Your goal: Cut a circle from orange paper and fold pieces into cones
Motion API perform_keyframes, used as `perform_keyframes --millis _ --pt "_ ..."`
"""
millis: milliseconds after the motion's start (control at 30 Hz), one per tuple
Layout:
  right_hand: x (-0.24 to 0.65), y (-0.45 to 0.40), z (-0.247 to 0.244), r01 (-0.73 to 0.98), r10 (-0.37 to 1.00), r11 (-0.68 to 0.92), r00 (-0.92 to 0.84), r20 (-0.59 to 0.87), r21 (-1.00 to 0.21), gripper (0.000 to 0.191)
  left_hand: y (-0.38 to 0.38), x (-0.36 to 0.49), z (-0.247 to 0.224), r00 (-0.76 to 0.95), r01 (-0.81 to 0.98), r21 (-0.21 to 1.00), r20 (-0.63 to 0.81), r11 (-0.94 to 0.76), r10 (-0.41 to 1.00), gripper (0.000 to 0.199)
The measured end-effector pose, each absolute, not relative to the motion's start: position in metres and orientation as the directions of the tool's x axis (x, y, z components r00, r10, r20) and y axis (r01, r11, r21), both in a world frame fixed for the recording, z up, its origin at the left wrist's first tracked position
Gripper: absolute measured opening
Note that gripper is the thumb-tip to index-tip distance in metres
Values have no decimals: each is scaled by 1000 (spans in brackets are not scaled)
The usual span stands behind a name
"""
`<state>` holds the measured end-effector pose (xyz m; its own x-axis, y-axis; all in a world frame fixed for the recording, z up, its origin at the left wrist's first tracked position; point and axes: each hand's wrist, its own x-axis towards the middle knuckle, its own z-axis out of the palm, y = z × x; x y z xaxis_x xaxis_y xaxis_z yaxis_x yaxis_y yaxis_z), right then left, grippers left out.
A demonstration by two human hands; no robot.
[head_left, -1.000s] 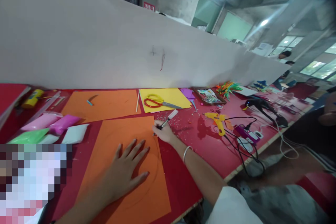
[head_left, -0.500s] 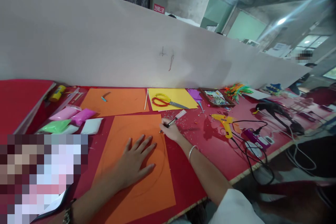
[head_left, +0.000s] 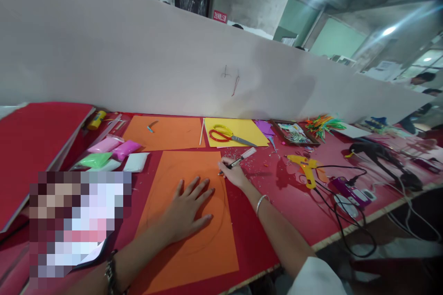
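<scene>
An orange sheet (head_left: 207, 258) lies on the red table, with a faint curved dark line drawn on it. My left hand (head_left: 188, 209) rests flat on the sheet, its fingers spread. At the sheet's upper right edge my right hand (head_left: 233, 173) grips a black pen (head_left: 238, 160) with a clear-white end pointing up and right. The pen's tip is down near the sheet's edge. Just beyond are red and yellow scissors (head_left: 230, 136) on a yellow sheet (head_left: 249, 126).
Left are bagged clay packets (head_left: 105, 143), a yellow tube (head_left: 97, 120) and a pixelated area. Behind, another orange sheet (head_left: 176, 131) and a tray (head_left: 296, 133). Right, a yellow glue gun (head_left: 306, 170), purple power strip (head_left: 351, 191) and cables. A white board (head_left: 155, 64) stands behind.
The whole view has shifted, so things appear farther right. My left hand stays flat on the sheet, and my right hand still holds the pen by the sheet's upper right edge.
</scene>
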<state>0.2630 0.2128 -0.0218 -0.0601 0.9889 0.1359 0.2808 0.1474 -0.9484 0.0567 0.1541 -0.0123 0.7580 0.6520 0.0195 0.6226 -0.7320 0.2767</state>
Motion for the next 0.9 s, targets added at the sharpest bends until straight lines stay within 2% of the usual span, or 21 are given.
perform_keyframes --millis 900 --pt "268 217 -26 275 990 140 -8 144 -951 18 155 57 -14 749 635 267 14 -725 662 58"
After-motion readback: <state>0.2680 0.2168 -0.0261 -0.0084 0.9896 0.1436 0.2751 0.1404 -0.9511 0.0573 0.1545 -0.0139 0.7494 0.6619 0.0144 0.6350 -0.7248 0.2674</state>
